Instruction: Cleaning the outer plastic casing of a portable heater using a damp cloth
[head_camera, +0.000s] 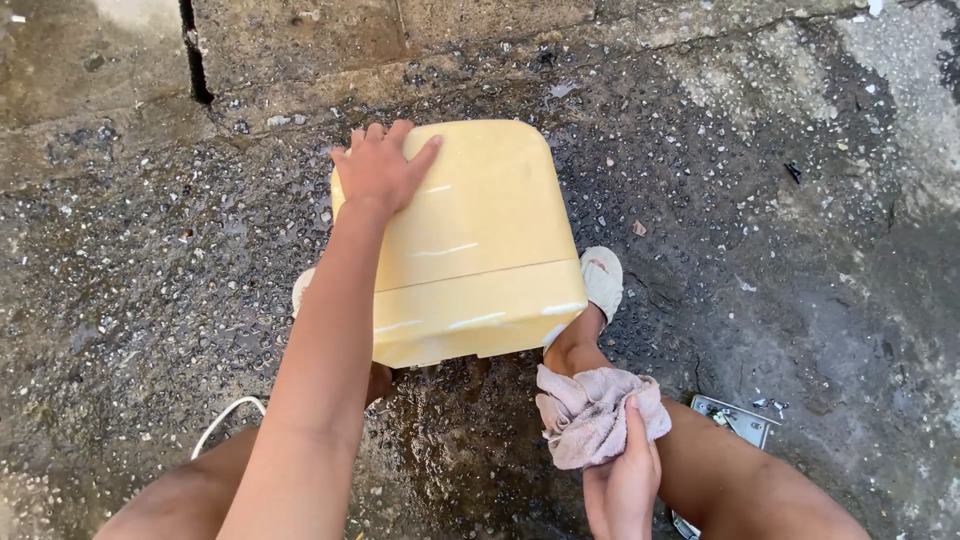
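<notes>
Container (470, 250), one: pale yellow plastic box with rounded corners, standing on wet ground (800, 250) at centre, between the person's two feet; long axis runs near to far, broad face up, a seam crossing its near part. Left hand (380, 170), one: flat, fingers spread, pressing the far left corner. Right hand (622, 480), one: clenched on a crumpled pinkish cloth (590, 410), near right, apart from the container. Sandal (604, 280), one visible, right of the container.
</notes>
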